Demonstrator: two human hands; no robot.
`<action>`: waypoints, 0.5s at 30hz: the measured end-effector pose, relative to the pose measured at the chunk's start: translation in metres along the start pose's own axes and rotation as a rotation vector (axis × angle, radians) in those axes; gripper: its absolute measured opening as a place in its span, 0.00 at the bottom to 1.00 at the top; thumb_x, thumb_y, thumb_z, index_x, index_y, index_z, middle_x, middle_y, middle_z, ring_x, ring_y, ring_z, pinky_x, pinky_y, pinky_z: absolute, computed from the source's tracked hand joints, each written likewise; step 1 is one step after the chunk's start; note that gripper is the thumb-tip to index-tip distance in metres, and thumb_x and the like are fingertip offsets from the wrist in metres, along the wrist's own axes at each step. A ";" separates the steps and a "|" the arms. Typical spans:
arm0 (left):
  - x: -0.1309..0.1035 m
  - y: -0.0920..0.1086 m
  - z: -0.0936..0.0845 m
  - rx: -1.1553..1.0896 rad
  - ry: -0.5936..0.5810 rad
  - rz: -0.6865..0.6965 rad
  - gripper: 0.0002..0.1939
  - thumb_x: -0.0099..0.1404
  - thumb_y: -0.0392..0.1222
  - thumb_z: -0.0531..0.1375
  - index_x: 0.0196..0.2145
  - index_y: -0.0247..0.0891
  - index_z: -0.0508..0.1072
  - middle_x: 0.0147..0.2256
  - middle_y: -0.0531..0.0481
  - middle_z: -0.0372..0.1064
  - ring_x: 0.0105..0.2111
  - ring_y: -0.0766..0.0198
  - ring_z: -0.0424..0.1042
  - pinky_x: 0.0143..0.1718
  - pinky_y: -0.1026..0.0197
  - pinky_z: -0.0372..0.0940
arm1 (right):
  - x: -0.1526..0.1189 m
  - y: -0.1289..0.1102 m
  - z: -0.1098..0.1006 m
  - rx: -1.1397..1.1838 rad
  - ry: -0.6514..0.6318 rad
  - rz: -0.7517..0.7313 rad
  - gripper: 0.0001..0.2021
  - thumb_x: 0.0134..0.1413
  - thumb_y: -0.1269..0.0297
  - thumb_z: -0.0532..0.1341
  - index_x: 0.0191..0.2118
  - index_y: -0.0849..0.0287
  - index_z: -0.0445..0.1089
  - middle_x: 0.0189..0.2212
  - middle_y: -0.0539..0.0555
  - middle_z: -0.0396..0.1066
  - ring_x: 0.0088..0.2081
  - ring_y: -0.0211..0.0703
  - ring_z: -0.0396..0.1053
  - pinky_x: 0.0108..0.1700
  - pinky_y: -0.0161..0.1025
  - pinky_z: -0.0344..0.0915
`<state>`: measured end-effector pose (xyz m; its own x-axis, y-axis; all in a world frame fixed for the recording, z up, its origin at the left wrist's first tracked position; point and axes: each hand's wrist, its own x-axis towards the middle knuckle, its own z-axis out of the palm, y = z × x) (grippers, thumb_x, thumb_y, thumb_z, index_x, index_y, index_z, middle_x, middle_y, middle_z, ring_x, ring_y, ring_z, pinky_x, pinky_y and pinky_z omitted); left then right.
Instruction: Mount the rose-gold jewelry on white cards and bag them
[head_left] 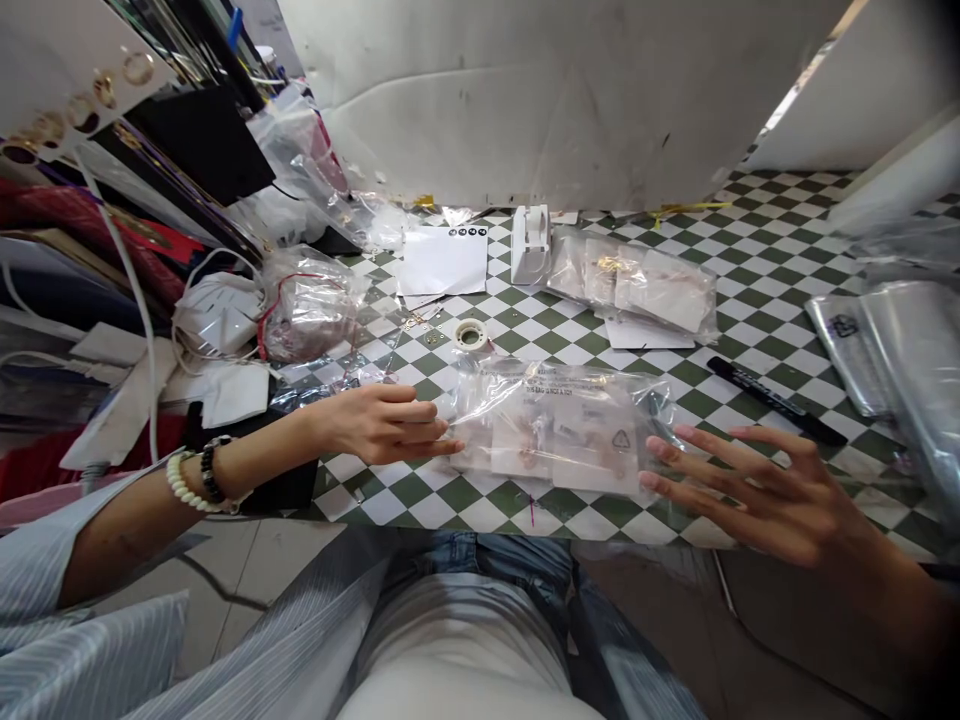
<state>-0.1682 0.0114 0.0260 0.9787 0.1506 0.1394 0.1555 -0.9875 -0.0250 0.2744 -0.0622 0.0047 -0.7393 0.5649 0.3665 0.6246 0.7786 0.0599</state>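
A clear plastic bag (559,425) with printed text lies flat on the checkered table, with pale cards inside it. My left hand (390,425) is at the bag's left edge, its fingers partly curled and a fingertip reaching the plastic; nothing shows in its grasp. At the bag's right end, my right hand (757,490) has its fingers spread, the tips at the plastic. Just behind the bag sits a roll of tape (470,335). A black marker (776,400) lies beyond my right hand.
Another bag of cards (634,285) lies farther back, beside a white dispenser (531,245) and a white paper (445,260). Clear plastic sleeves (915,360) are at the right. Bundled bags (311,305), cables and a white device (219,312) crowd the left.
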 end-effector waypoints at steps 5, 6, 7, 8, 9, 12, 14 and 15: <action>0.006 0.004 0.005 0.065 -0.011 0.048 0.23 0.72 0.29 0.54 0.55 0.57 0.72 0.40 0.59 0.77 0.38 0.71 0.74 0.33 0.67 0.63 | 0.002 0.007 0.008 -0.089 -0.023 -0.174 0.33 0.62 0.77 0.58 0.65 0.34 0.57 0.59 0.40 0.67 0.57 0.42 0.70 0.62 0.47 0.62; 0.007 0.005 0.007 0.034 -0.048 0.040 0.24 0.72 0.28 0.53 0.56 0.58 0.71 0.41 0.59 0.77 0.39 0.72 0.74 0.35 0.69 0.65 | 0.001 0.009 0.011 -0.082 -0.033 -0.184 0.32 0.63 0.77 0.57 0.66 0.36 0.56 0.59 0.40 0.67 0.58 0.41 0.69 0.61 0.47 0.62; 0.006 0.006 0.007 -0.008 -0.094 0.024 0.26 0.72 0.28 0.53 0.57 0.59 0.70 0.41 0.59 0.77 0.40 0.73 0.74 0.37 0.71 0.66 | 0.000 0.011 0.012 -0.067 -0.050 -0.201 0.32 0.64 0.77 0.55 0.66 0.38 0.55 0.60 0.41 0.66 0.59 0.40 0.69 0.60 0.46 0.64; 0.004 0.007 0.007 -0.045 -0.141 0.005 0.27 0.72 0.27 0.52 0.58 0.59 0.69 0.43 0.58 0.77 0.42 0.73 0.74 0.39 0.72 0.67 | -0.002 0.014 0.012 -0.051 -0.074 -0.217 0.31 0.65 0.77 0.54 0.67 0.40 0.55 0.60 0.42 0.66 0.59 0.39 0.68 0.59 0.45 0.65; 0.001 0.008 0.006 -0.066 -0.178 -0.005 0.27 0.72 0.27 0.52 0.58 0.59 0.69 0.45 0.58 0.77 0.43 0.73 0.75 0.40 0.72 0.68 | -0.005 0.015 0.011 -0.040 -0.091 -0.233 0.30 0.66 0.77 0.53 0.67 0.41 0.55 0.61 0.42 0.66 0.59 0.38 0.69 0.56 0.43 0.67; -0.010 0.016 -0.004 -0.001 -0.118 0.004 0.27 0.71 0.24 0.51 0.53 0.56 0.74 0.45 0.61 0.78 0.38 0.72 0.77 0.32 0.72 0.69 | -0.010 0.013 -0.003 -0.079 -0.079 -0.218 0.29 0.65 0.75 0.52 0.67 0.42 0.57 0.60 0.42 0.66 0.57 0.38 0.70 0.50 0.41 0.70; -0.008 0.027 -0.011 0.155 0.092 -0.017 0.24 0.69 0.23 0.53 0.46 0.54 0.77 0.41 0.65 0.79 0.32 0.74 0.76 0.25 0.72 0.66 | -0.003 0.000 -0.014 -0.148 0.015 -0.172 0.29 0.64 0.74 0.55 0.66 0.42 0.59 0.58 0.43 0.68 0.55 0.38 0.72 0.48 0.40 0.71; -0.002 0.034 -0.013 0.250 0.207 -0.063 0.22 0.68 0.24 0.54 0.44 0.52 0.78 0.39 0.65 0.79 0.29 0.73 0.75 0.22 0.70 0.65 | 0.005 -0.009 -0.017 -0.177 0.072 -0.130 0.29 0.62 0.74 0.57 0.66 0.43 0.60 0.57 0.44 0.69 0.54 0.39 0.73 0.48 0.39 0.71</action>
<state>-0.1670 -0.0236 0.0380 0.9219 0.1732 0.3465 0.2683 -0.9306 -0.2488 0.2689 -0.0712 0.0223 -0.8003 0.4374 0.4102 0.5647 0.7798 0.2702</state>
